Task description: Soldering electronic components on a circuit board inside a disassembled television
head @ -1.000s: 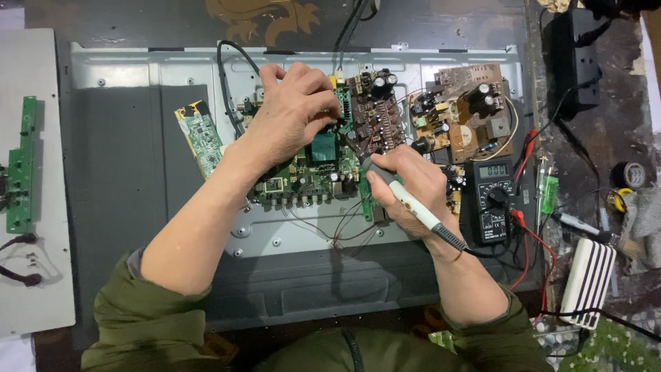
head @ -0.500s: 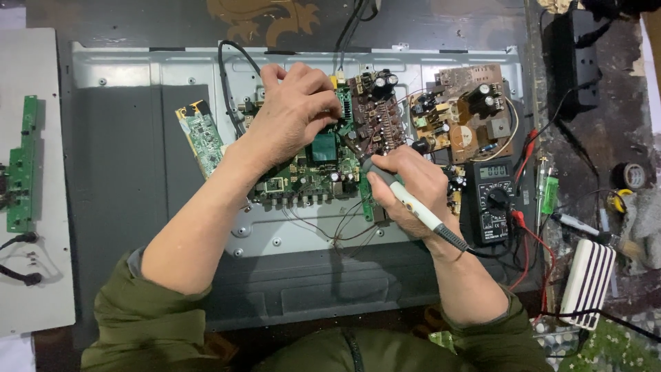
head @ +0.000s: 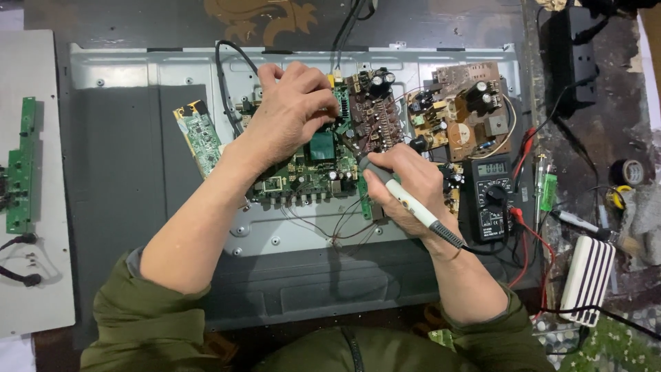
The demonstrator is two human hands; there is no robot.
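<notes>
Panel back [head: 124, 172] of a flat screen fills the bench, metal plate up; everything below is placed vs. the green main board [head: 303, 169] at its centre. Far left of main board, off the panel's edge, a long narrow green strip board [head: 21, 165] lies on a pale sheet w/ a black lead below it. Betw. that and main board: wide bare grey panel, plenty of open room. Just left of main board, a small green card [head: 201, 140] sits tilted. Left hand [head: 289, 114] rests on main board's top half, fingers curled and pinched down near its upper right corner; what they nip is hidden. Right hand [head: 406, 189] at main board's right edge grips a soldering iron [head: 410, 207] pen-style, tip down at the board, cord trailing right. Right of main board: brown board w/ capacitors [head: 372, 114], then tan power board [head: 465, 110], multimeter [head: 490, 196] below it, red leads beside. Far right, past panel edge: tape roll [head: 630, 172], striped white box [head: 586, 279]. Below main board, panel's lower strip lies open.
</notes>
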